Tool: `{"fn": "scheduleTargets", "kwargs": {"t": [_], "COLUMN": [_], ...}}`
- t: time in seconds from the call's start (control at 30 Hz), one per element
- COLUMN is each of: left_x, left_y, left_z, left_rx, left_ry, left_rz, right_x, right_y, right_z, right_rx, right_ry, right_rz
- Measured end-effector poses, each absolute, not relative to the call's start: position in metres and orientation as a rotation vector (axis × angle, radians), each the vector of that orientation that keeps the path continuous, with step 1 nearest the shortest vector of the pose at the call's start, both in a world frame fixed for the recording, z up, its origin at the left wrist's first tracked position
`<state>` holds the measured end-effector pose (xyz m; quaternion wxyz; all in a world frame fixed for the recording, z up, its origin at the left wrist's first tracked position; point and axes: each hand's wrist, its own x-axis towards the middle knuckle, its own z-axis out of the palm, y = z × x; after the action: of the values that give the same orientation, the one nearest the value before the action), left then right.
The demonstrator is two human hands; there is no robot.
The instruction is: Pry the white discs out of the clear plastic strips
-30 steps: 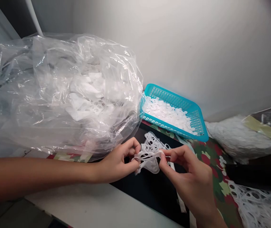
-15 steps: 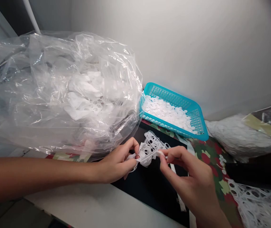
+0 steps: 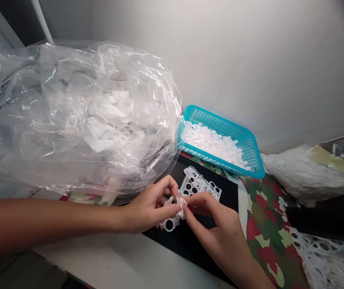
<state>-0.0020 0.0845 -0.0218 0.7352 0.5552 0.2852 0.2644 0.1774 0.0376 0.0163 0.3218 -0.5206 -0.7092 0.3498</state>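
A white sheet punched with round holes (image 3: 192, 181) lies crumpled over a black mat (image 3: 187, 247), its near part bunched up between my hands. My left hand (image 3: 152, 206) is closed, with thumb and fingers pinching the near edge of the sheet. Right beside it, my right hand (image 3: 220, 222) pinches the same bunched part between thumb and index finger. The two sets of fingertips almost touch. Whether a loose disc sits between the right fingertips is too small to tell.
Behind the mat stands a turquoise basket (image 3: 258, 166) with many small white discs (image 3: 211, 142). A large clear plastic bag (image 3: 54, 132) of white scraps fills the left. At right are a filled bag (image 3: 307, 172), more punched sheets (image 3: 325, 257) and a patterned cloth (image 3: 262, 228).
My right hand has moved left, close to my left hand. The near part of the punched sheet is now bunched between them, while its far part lies flatter. My left hand has barely moved.
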Motion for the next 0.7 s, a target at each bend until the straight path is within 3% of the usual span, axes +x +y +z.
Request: {"fn": "scheduleTargets", "kwargs": {"t": [0.4,0.7], "left_x": [0.001,-0.001], "left_y": [0.084,0.080], "left_z": [-0.022,-0.022], "left_rx": [1.229,1.386], "left_ry": [0.595,0.666], "left_rz": [0.629,0.623], "right_x": [0.180,0.173], "right_y": [0.040,0.038], "right_z": [0.023,0.012], "right_rx": [-1.374,-1.432], "right_ry": [-1.735,-1.780], "right_rz": [1.102,0.982]}}
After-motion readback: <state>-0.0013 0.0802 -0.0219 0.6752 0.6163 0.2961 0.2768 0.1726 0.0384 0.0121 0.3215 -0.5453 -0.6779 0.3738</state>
